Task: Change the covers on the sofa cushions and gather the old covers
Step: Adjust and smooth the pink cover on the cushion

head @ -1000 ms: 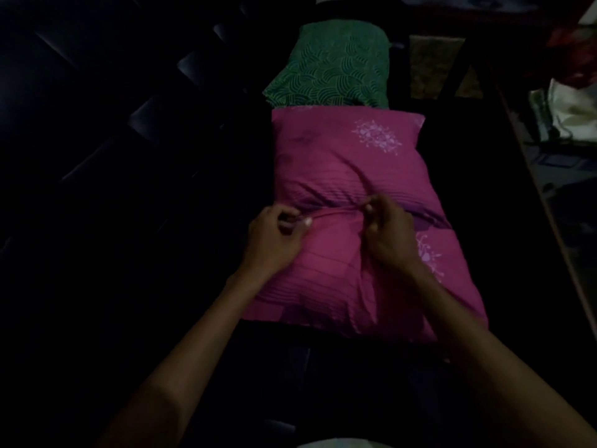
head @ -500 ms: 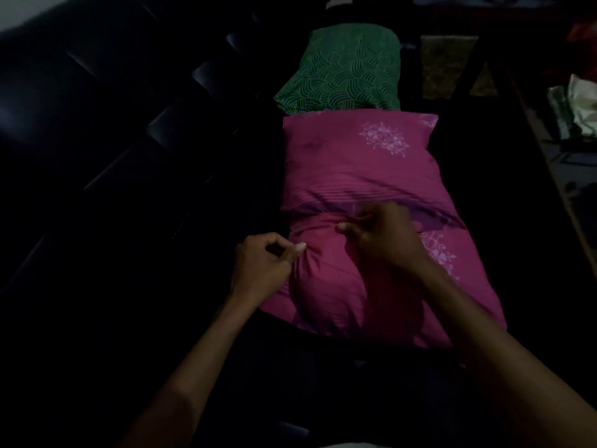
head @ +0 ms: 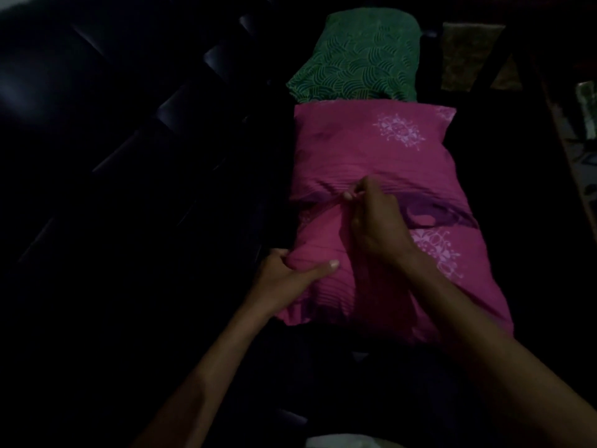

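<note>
Pink cushion (head: 371, 156): lies on dark sofa (head: 97, 156); far edge touches green cushion (head: 358, 59).
Left hand (head: 284, 279): grips its near-left edge.
Right hand (head: 374, 221): pinches cover's mid fold.

dark table edge (head: 563, 150) | patterned cloth (head: 470, 56), far right

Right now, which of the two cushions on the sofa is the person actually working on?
The pink cushion, the nearer one with pale floral prints. Both hands grip its cover: left hand, right hand. The green wave-patterned cushion lies untouched beyond it.
</note>
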Demonstrator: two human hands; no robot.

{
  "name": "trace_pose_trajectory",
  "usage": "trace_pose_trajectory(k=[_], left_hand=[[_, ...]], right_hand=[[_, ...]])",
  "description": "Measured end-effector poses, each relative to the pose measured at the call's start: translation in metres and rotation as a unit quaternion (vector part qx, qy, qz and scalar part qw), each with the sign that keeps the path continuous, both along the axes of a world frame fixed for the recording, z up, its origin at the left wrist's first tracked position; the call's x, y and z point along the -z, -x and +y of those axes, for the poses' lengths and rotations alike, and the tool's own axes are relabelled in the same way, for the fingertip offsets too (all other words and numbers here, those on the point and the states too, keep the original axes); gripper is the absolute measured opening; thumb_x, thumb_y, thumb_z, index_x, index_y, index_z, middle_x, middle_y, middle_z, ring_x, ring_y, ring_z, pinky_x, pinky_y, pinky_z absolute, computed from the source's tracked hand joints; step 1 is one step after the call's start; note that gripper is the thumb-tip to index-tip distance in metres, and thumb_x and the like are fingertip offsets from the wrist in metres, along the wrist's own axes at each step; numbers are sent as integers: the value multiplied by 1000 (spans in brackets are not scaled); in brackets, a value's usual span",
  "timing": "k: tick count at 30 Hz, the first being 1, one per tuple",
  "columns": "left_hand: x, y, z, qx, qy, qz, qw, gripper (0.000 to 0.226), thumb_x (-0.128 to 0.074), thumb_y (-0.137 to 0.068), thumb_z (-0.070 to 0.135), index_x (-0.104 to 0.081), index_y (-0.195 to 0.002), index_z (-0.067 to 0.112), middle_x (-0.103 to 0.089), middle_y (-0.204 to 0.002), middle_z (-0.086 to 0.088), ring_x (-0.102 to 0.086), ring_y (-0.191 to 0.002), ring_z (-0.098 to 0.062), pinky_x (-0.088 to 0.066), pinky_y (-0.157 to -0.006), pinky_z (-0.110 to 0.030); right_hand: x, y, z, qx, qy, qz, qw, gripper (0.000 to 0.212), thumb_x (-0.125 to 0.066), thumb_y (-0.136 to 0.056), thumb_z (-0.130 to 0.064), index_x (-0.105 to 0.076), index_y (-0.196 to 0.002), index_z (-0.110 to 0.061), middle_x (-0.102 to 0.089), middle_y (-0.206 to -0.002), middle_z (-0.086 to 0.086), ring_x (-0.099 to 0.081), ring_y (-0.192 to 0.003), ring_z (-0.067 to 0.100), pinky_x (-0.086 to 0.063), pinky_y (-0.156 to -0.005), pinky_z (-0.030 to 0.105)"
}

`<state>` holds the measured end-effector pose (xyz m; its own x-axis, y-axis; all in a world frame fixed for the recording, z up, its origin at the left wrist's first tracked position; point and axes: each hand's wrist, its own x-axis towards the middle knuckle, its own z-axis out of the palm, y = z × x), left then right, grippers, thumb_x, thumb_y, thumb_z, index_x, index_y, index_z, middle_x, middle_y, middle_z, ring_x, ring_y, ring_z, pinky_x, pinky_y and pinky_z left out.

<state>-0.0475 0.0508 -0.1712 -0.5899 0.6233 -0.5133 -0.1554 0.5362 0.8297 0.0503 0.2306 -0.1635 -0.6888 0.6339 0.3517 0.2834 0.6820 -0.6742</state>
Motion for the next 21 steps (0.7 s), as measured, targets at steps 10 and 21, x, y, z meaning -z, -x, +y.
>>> trace_pose_trajectory(k=[10,21], left_hand=[[27,19,-21,36,62,-33,997,44,-91,-70,18,-73,-110,12,-77,-95,-1,-73,-87,-17,-57,-85,-30],[17,45,-66,75,25,79,994,25,-77,-88,26,-73,-112,24,-76,-106,4,-71,-99,-11,-56,-94,-34]], right_hand=[[7,-4,-19,-61,73,-13,995,14,-72,-94,-26,-67,-90,-14,-65,-71,-5,-55,-64,7,-37,-63,25],[-4,-7,-29,-52,35,2,998,6,-71,-91,-11,-66,-88,-12,-67,-78,-13,-65,-74,9,-42,-67,26]])
